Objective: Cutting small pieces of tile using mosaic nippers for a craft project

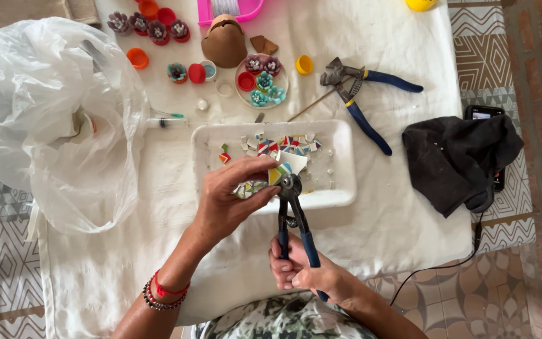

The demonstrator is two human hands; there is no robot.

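My left hand [230,198] pinches a colourful ceramic tile piece [286,166] over the front edge of a white rectangular tray [337,185]. My right hand [305,271] squeezes the blue handles of wheeled tile nippers [293,216]. The nipper's head bites the lower edge of the tile piece. Several small broken tile bits [283,145] lie in the tray's far left part. Red and beaded bracelets circle my left wrist.
A second pair of blue-handled nippers [362,100] lies right of the tray. A black cloth [459,157] covers a phone at right. A large clear plastic bag [45,119] sits left. Bottle caps, small succulent figures and a brown clay head [224,44] stand behind.
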